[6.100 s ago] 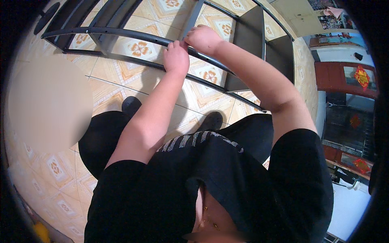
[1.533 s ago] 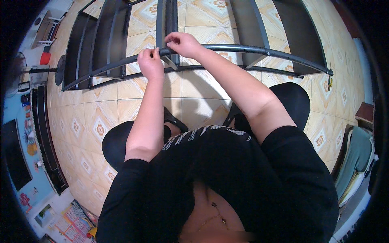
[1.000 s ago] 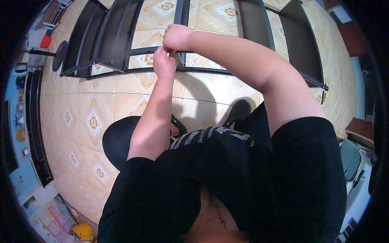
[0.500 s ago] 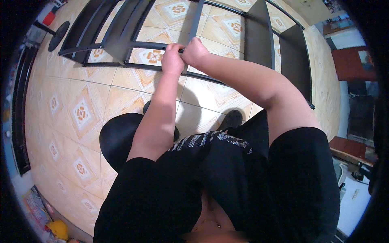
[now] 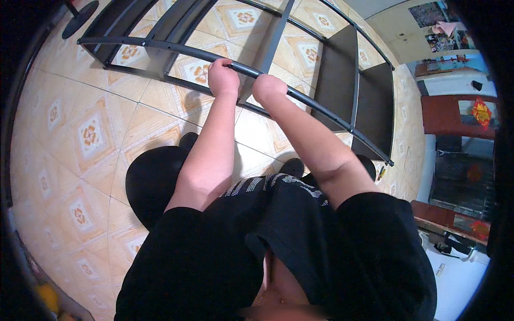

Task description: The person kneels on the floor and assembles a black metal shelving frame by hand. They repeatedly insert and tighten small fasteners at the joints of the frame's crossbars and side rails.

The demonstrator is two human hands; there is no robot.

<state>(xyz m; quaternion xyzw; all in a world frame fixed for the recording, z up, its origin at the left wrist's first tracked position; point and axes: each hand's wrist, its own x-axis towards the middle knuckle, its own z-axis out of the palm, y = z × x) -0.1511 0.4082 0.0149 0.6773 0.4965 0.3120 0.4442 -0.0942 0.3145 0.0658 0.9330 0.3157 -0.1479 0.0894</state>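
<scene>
A black shelving rack with tubular rails and dark panels lies across the tiled floor in front of me. My left hand (image 5: 223, 78) is closed round its near upper rail (image 5: 187, 51), with the thumb side near a dark joint or hole. A short way to the right, my right hand (image 5: 269, 89) is wrapped over the same rail, just right of where a grey-black crosspiece (image 5: 274, 40) meets it. My palms hide the parts of the rail under them. Dark shelf panels (image 5: 334, 75) stand on edge between the rails on both sides.
Patterned tiles (image 5: 91, 134) cover the floor. A round black base on a pole (image 5: 80, 20) stands at the far left. A small yellow-and-black item (image 5: 381, 172) lies by the rack's near right corner. Red-brown furniture (image 5: 450, 116) and a white surface (image 5: 455, 273) line the right side.
My hands have moved apart, the right one shifting right and nearer onto the rail. More of the rail shows between and beyond them, and the whole view has turned somewhat to the right.
</scene>
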